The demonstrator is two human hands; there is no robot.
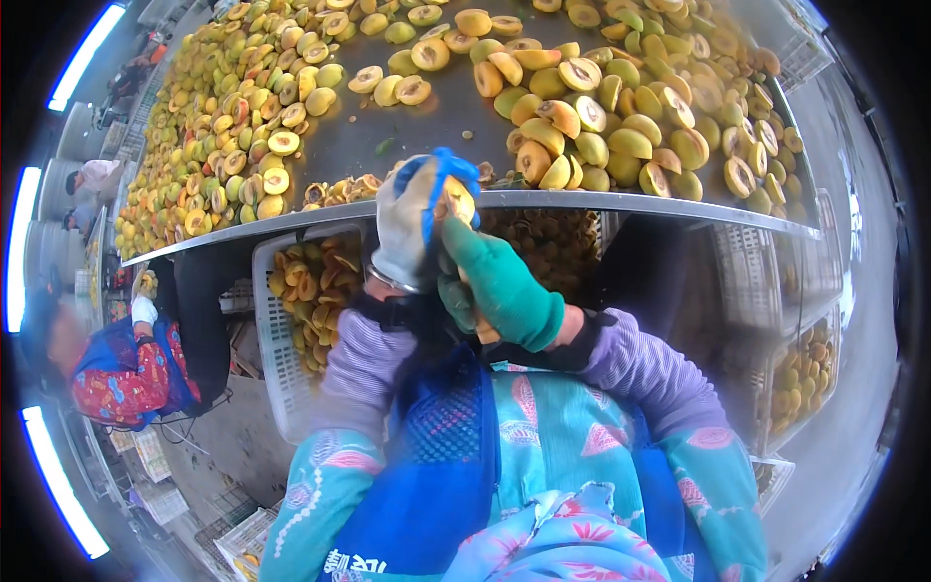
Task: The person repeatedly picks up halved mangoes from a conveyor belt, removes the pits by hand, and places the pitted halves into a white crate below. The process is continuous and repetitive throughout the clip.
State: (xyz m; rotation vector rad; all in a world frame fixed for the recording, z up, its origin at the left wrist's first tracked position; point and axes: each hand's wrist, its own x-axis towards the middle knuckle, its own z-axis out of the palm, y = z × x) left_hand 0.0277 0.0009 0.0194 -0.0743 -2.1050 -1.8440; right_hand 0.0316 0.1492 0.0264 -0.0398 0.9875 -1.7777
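Flowered scarf (558,543), fruit (456,201) gripped in left hand (405,221), beyond right hand (509,286) clenching tan handle (486,333)

Three glowing white tube lights (64,485) along the left edge, grey floor (260,468) at lower left, long metal-edged worktable (659,201) with grey top across the upper middle

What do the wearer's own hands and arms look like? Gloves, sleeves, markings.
Left hand: off-white glove with blue material around the fingers; silvery bangle at the wrist. Right hand: green glove. Black cuffs at both wrists, then purple-and-white striped sleeves. Higher up, teal outer sleeves with pink and white patterns.
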